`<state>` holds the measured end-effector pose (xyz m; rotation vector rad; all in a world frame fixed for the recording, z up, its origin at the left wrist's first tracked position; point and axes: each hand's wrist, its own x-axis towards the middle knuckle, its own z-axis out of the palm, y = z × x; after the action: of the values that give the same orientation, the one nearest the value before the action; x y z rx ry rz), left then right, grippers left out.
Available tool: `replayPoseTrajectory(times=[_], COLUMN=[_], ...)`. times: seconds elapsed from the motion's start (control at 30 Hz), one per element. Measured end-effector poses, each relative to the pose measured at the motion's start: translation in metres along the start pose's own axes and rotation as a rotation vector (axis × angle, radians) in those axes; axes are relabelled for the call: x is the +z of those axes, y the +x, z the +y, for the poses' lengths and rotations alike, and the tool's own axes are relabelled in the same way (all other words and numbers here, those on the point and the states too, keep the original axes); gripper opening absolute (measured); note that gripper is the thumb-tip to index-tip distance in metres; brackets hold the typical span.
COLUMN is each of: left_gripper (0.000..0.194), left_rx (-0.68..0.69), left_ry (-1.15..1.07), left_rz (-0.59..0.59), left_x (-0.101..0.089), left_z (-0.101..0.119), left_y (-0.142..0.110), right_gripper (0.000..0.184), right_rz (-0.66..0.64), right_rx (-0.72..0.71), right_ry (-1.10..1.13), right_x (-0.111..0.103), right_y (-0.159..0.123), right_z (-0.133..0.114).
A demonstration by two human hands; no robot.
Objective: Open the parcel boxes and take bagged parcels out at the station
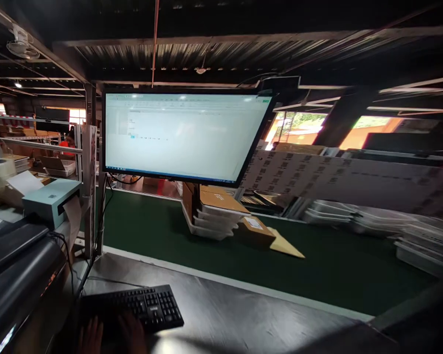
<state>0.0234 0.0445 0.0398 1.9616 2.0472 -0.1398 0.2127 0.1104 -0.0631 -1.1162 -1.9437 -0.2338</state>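
A black keyboard (153, 307) lies on the metal table below the screen. My left hand (90, 337) is at its near left edge, with fingers stretched forward and nothing held. Just to the right, my right hand (132, 334) reaches over the near edge of the keys, its fingers extended and somewhat blurred; it holds nothing that I can see. Shadow makes it unclear whether the fingertips press any keys. Above hangs a lit monitor (184, 137) showing a mostly white window with small text I cannot read.
Beyond the metal table (221, 314) runs a green conveyor belt (140, 221). White trays (214, 226), a cardboard box (256, 231) and a yellow envelope (286, 244) sit on it. A label printer (51, 199) and a black bag-like sheet (18, 255) are at left, beside a metal post (90, 187).
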Motion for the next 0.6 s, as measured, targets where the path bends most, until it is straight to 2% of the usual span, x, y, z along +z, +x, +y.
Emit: replayPoseTrajectory(times=[0.07,0.13,0.2,0.3,0.4,0.47,0.6], left_gripper=[0.082,0.079,0.07,0.065,0.064,0.064,0.064], left_rx=[-0.016,-0.03,-0.013,0.032,0.048,0.05,0.058], left_ry=[0.03,0.075,0.08,0.04,0.011,0.013,0.012], left_rz=[0.011,0.063,0.095,0.173,0.194,0.203,0.191], left_x=[-0.008,-0.022,-0.035,-0.039,-0.028,-0.02,-0.017], left_z=[-0.003,-0.006,-0.011,-0.02,-0.028,-0.03,-0.029], left_y=[-0.014,-0.035,-0.05,-0.058,-0.062,-0.064,-0.061], right_gripper=[0.057,0.038,0.034,0.032,0.03,0.029,0.032], right_rz=[-0.056,-0.194,-0.301,-0.444,-0.512,-0.52,-0.512], right_rx=[0.025,0.195,0.294,0.361,0.356,0.344,0.345], right_ry=[-0.05,-0.086,-0.074,-0.024,0.018,0.03,0.032], right_x=[-0.032,-0.063,-0.079,-0.081,-0.076,-0.072,-0.056], right_y=[0.02,0.038,0.043,0.027,0.011,0.014,0.041], right_z=[-0.002,-0.006,-0.006,0.0,0.004,0.006,0.014])
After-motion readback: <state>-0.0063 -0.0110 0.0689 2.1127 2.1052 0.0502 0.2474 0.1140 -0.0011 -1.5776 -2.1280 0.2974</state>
